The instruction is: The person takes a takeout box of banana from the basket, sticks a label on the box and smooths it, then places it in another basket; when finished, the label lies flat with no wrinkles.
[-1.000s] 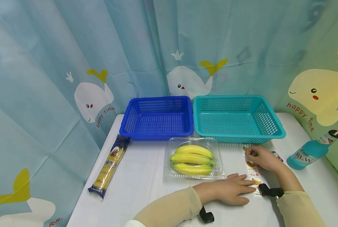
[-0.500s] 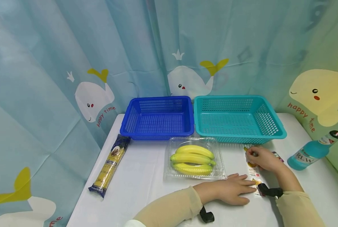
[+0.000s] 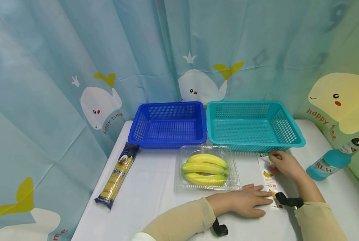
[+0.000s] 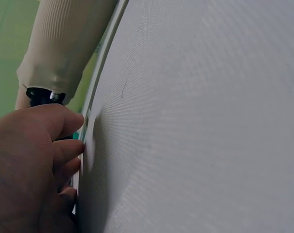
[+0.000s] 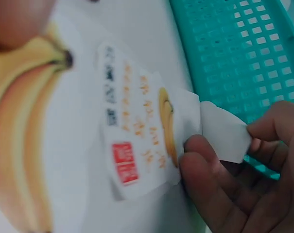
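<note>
A strip of banana-print stickers (image 3: 269,180) lies on the white table in front of the teal basket. At the strip's far end my right hand (image 3: 285,164) pinches a sticker between thumb and index finger. In the right wrist view that sticker (image 5: 223,132) shows its plain white underside, bent up; whether it is still joined to the strip I cannot tell. My left hand (image 3: 248,202) lies spread, palm down, with its fingertips at the strip's near end. Left of the strip sits a clear plastic clamshell box (image 3: 181,177) with several yellow bananas (image 3: 205,168) inside.
At the back stand a blue basket (image 3: 167,146) and a teal basket (image 3: 256,147), side by side. On the right a bottle of blue drink (image 3: 328,164) stands upright. A pasta packet (image 3: 118,174) lies along the table's left edge. Curtains hang behind.
My right hand has drawn slightly back and to the right, lifting the sticker so its white underside shows. The left hand has stayed in place.
</note>
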Action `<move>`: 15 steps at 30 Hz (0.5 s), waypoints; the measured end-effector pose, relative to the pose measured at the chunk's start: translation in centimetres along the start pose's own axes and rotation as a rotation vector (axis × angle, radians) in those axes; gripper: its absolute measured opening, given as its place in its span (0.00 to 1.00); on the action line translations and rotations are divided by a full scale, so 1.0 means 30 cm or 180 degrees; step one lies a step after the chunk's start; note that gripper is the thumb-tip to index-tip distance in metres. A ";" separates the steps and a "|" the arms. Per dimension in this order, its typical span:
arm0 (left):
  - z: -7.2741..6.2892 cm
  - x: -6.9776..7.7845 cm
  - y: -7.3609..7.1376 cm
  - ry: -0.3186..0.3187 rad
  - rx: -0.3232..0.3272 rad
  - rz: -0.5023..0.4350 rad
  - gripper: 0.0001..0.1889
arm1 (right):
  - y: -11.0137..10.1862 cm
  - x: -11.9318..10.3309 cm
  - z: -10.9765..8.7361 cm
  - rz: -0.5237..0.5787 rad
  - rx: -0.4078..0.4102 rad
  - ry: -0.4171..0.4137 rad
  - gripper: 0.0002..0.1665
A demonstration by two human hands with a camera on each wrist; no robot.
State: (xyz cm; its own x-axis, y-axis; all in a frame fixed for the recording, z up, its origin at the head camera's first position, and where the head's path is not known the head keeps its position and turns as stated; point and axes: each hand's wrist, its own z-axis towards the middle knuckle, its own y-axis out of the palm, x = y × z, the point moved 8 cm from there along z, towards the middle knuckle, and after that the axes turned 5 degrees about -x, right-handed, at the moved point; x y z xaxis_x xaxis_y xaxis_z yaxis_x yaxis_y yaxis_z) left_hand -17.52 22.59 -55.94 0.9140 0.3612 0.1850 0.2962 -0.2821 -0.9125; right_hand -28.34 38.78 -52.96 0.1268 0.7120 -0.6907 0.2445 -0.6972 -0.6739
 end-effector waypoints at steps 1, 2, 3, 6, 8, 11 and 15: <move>0.000 0.000 0.000 -0.0007 -0.0004 -0.0002 0.29 | -0.006 0.002 0.000 0.0065 0.0037 0.0029 0.28; 0.000 0.000 -0.001 -0.0019 0.0003 0.0015 0.29 | -0.011 0.005 0.001 0.0142 0.0066 0.0056 0.28; 0.000 -0.001 -0.001 -0.0028 0.0011 0.0030 0.29 | -0.015 0.007 0.002 0.0227 0.0079 0.0068 0.29; -0.001 -0.001 -0.003 -0.0056 0.0012 0.0053 0.29 | -0.018 0.010 0.002 0.0378 0.0081 0.0094 0.28; -0.001 -0.001 -0.003 -0.0057 0.0013 0.0059 0.29 | -0.016 0.012 0.001 0.0450 0.0053 0.0095 0.28; 0.000 -0.001 0.000 -0.0041 -0.0033 -0.0009 0.29 | -0.020 0.011 -0.007 0.0449 0.0067 0.0069 0.29; 0.001 -0.002 0.004 -0.0027 -0.0062 -0.0054 0.29 | -0.027 0.011 -0.015 0.0662 0.0104 -0.0044 0.29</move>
State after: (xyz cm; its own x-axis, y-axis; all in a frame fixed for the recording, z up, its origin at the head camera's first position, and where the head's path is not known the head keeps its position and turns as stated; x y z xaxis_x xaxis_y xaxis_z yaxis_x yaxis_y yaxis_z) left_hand -17.55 22.54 -56.07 0.9065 0.3734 0.1972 0.3169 -0.2931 -0.9020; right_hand -28.05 39.61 -52.52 0.1579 0.5514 -0.8192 0.1831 -0.8315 -0.5244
